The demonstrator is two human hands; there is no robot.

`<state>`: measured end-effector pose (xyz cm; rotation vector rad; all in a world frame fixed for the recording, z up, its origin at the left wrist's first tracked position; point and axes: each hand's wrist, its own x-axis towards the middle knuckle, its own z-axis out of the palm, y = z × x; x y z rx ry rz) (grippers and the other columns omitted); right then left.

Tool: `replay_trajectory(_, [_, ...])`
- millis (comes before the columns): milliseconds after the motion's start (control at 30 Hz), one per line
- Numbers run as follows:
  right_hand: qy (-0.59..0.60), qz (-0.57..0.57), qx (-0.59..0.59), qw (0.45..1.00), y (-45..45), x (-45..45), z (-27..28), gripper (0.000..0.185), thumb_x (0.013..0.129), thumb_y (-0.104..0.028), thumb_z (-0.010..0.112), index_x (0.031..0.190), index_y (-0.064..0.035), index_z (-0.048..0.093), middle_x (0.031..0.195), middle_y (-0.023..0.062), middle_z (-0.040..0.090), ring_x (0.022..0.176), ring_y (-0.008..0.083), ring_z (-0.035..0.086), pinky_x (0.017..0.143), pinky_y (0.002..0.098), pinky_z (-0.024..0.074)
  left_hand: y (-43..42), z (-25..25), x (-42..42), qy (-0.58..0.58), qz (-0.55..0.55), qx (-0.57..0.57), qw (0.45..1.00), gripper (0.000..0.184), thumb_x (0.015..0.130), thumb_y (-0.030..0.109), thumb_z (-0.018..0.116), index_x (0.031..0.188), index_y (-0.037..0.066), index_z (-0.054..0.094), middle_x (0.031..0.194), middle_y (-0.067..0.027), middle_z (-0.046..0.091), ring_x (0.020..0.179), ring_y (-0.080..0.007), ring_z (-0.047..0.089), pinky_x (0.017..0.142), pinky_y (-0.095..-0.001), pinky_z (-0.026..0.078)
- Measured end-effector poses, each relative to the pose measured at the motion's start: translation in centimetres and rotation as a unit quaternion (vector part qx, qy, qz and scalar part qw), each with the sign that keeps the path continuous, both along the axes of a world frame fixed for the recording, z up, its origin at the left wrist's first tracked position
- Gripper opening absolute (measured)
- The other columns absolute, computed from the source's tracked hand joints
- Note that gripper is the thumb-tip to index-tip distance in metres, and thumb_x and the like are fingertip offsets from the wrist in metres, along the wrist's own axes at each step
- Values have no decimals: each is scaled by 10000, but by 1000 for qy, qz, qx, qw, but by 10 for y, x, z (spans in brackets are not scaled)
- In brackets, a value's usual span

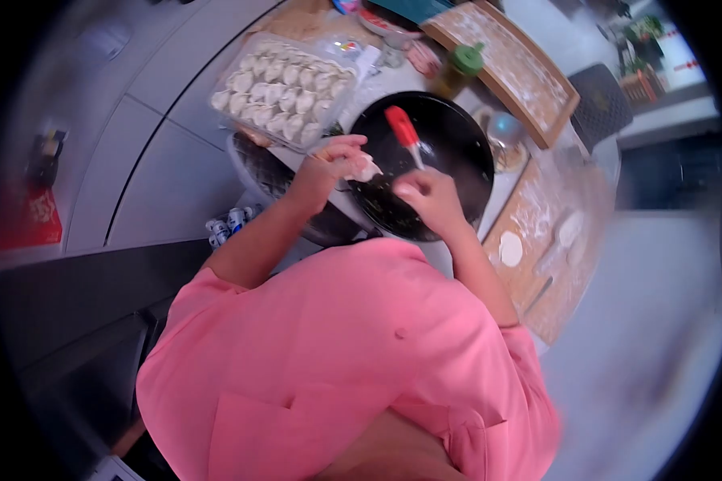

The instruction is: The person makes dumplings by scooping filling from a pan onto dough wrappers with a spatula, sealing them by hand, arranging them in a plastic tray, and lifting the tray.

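My left hand [334, 167] is closed in a pinch on a pale dumpling [366, 170] at the left rim of a large black bowl [465, 136]. Over the bowl's near right part, my right hand [431, 199] has its fingers curled. A spatula with a red head [401, 126] and a pale handle points away from that hand, and its handle runs into the curled fingers. Dark wet remains show in the bottom of the bowl. Just beyond my left hand, a clear plastic tray [297, 144] holds rows of dumplings [285, 92].
To the right, a wooden board [549, 301] bears flour, a round wrapper [510, 249] and a rolling pin [549, 258]. A floured wooden tray [568, 108] and a green-topped bottle [465, 60] stand behind the bowl. Cabinets [160, 168] line the left; cans [234, 220] sit low there.
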<state>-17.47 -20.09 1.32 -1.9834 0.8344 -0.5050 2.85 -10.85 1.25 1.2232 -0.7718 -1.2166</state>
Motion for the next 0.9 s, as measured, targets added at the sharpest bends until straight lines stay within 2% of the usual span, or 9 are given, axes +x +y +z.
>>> replay_trajectory(67, [-5,-51,16,999,1,-10,-3,248,765,-256,660,803,-10,674,684,113,568,632,199,551,617,304,435,-15,-32,54,-38,67,-8,997,147,800,111,633,879,-7,673,1185,-73,528,972,-121,537,853,-268,427])
replay_trajectory(133, [12,-70,29,997,-4,-24,-13,268,794,-262,627,820,2,668,720,132,587,694,213,580,650,305,435,-30,-53,110,-37,150,5,988,138,788,119,639,862,10,679,1059,-60,600,903,-117,565,815,-258,444])
replay_trajectory(167, [24,-89,43,995,-4,-28,-13,270,809,-260,609,821,2,670,728,131,594,710,210,583,666,304,434,-36,-24,128,-73,200,39,976,137,789,125,639,857,14,682,970,-49,636,859,-115,578,795,-252,451])
replay_trajectory(233, [31,-136,84,987,-3,-33,-14,297,842,-269,578,815,10,674,746,116,609,734,189,579,690,304,430,-51,-15,176,-195,286,25,938,156,790,152,650,871,22,684,813,-24,657,786,-96,583,740,-244,463])
replay_trajectory(267, [47,-149,86,984,-3,-33,-11,314,859,-277,563,815,13,674,745,106,607,735,176,570,696,297,425,-61,-16,202,-196,291,21,936,156,790,152,650,871,22,684,813,-24,657,786,-96,583,740,-244,463])
replay_trajectory(333, [23,-182,120,976,-4,-34,-20,317,870,-273,548,812,12,674,745,96,602,734,168,561,701,293,419,-82,-26,252,-325,342,79,878,189,793,199,653,909,54,687,825,-52,677,763,-111,607,701,-261,474])
replay_trajectory(533, [44,-235,119,964,1,-23,-13,370,904,-309,523,799,15,668,684,34,511,658,116,449,614,271,357,-135,-49,319,-491,324,137,797,195,795,263,635,915,120,693,862,-83,682,782,-234,643,697,-335,492])
replay_trajectory(767, [36,-281,170,944,5,-12,-4,418,920,-345,510,789,20,665,666,-21,413,612,75,368,558,243,290,-163,-77,337,-521,286,132,793,167,786,263,637,892,142,683,924,-68,623,854,-255,604,741,-368,475])
replay_trajectory(900, [32,-278,164,946,4,-3,-4,418,922,-341,506,782,21,664,654,-21,413,608,74,369,557,242,293,-168,-95,341,-640,270,114,710,153,772,251,644,879,145,675,921,-62,563,925,-261,551,808,-387,447])
